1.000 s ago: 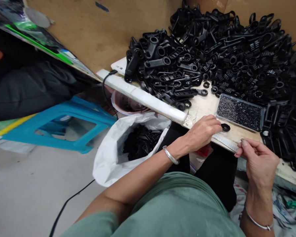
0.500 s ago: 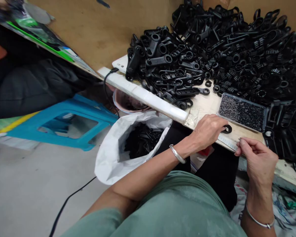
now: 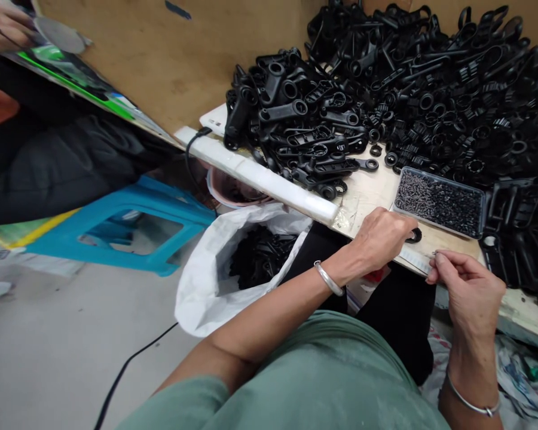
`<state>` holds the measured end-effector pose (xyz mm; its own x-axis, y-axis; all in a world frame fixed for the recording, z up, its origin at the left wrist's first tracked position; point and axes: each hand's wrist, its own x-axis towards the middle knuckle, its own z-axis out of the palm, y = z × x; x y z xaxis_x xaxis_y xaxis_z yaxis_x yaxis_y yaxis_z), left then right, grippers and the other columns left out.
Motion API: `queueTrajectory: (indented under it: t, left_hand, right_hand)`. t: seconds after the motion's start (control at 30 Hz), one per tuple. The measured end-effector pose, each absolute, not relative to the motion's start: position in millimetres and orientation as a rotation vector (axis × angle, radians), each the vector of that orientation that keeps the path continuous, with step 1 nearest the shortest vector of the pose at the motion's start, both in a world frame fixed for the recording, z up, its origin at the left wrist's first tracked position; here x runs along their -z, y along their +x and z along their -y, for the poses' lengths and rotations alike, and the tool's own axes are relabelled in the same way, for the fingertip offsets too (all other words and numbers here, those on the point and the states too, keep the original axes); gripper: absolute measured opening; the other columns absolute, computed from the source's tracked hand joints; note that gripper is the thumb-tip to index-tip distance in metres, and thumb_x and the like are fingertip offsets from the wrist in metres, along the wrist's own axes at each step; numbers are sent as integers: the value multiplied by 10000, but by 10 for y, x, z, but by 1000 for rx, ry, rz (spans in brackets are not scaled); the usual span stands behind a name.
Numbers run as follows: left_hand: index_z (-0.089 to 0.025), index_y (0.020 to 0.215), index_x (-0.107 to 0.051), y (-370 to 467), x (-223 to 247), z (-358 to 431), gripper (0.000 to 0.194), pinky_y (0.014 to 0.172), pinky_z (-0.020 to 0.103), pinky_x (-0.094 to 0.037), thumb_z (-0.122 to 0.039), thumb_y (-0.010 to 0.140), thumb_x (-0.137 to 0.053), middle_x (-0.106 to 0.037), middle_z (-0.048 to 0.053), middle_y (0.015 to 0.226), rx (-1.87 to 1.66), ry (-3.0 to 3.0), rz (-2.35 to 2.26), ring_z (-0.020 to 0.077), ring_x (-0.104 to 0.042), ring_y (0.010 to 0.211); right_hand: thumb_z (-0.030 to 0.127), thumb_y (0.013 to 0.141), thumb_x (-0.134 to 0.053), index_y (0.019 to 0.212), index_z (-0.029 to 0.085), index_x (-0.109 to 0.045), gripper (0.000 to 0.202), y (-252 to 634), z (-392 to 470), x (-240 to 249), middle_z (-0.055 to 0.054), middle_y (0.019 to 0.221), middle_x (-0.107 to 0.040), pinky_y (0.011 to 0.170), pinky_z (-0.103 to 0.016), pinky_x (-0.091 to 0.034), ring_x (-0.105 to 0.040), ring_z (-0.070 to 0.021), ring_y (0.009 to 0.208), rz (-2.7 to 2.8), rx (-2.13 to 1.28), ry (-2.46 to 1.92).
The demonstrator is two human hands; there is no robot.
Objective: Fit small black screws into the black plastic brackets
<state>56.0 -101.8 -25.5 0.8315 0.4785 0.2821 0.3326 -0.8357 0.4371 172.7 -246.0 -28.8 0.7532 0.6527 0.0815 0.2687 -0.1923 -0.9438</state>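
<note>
My left hand is closed at the table's front edge, its fingertips gripping a black plastic ring. To the right, my right hand is pinched, thumb against forefinger. A tiny dark tip shows at the pinch, too small to name. Just behind both hands sits a clear plastic box filled with small metal pieces on its left side and darker ones on its right. A pale ruler-like strip lies along the table edge between my hands.
Black plastic arms and rings are heaped over the table. Left of my hands are a white foam-wrapped bar, a white sack holding black parts, and a blue stool. Another person's hand appears at upper left.
Both my hands stay almost in place, the left still on the ring. The view has shifted slightly, and another person's hand now shows more clearly at the upper left.
</note>
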Motion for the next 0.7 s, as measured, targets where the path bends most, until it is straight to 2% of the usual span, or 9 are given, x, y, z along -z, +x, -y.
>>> queueTrajectory:
  t: [0.1, 0.2, 0.37, 0.7]
  left_hand:
    - [-141, 848, -706, 577, 257, 1035, 193, 649, 285, -454, -73, 891, -530, -733, 65, 742, -526, 2711, -584, 204, -703, 739]
    - [-132, 829, -689, 593, 282, 1059, 207, 701, 313, -483, -29, 864, -512, -735, 59, 770, -537, 2755, -538, 208, -699, 759]
    - [-134, 876, -696, 610, 360, 1082, 216, 767, 334, -507, -17, 863, -515, -752, 41, 832, -629, 2771, -500, 203, -697, 793]
    - [-138, 855, -698, 627, 453, 1094, 244, 760, 329, -499, -6, 865, -493, -744, 36, 812, -837, 2810, -507, 196, -672, 761]
  right_hand:
    - [306, 740, -778, 824, 150, -748, 180, 1738, 2459, 301, -12, 572, -670, 529, -259, -534, -625, -134, 508, 717, -409, -1767]
    - [288, 738, -775, 822, 154, -746, 161, 1739, 2459, 304, -6, 572, -669, 526, -252, -530, -622, -129, 507, 709, -409, -1765]
    - [298, 740, -768, 817, 159, -747, 161, 1732, 2447, 295, -4, 566, -669, 541, -240, -530, -614, -118, 501, 694, -407, -1803]
    - [302, 736, -767, 809, 163, -743, 159, 1734, 2437, 296, -3, 566, -671, 530, -227, -523, -617, -115, 505, 693, -416, -1788]
